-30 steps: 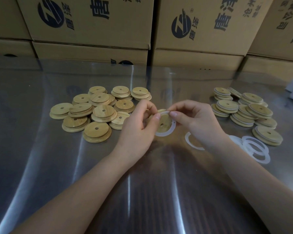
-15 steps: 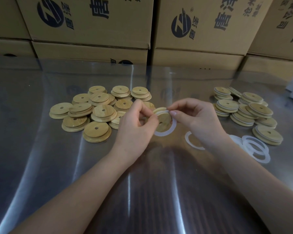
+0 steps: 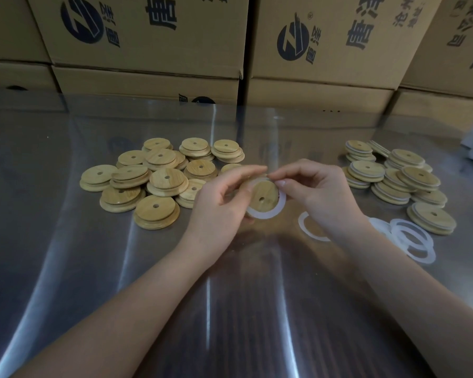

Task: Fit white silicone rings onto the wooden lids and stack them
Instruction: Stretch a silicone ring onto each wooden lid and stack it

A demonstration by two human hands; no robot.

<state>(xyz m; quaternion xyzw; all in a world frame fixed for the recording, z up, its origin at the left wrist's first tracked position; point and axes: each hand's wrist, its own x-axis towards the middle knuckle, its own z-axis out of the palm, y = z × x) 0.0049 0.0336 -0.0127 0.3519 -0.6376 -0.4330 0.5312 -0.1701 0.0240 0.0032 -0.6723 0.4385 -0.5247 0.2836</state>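
Your left hand (image 3: 224,203) grips lid (image 3: 264,195) steady; right hand (image 3: 314,192) pinches silicone ring (image 3: 268,214), stretching it over rim.

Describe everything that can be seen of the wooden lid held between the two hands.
The wooden lid is a round disc of pale, grained wood with a small hole near its centre. It is held above the metal table, tilted with its flat face toward the camera. A white silicone ring runs around its lower and right edge. The left hand grips its left edge; the right hand pinches the ring at its upper edge.
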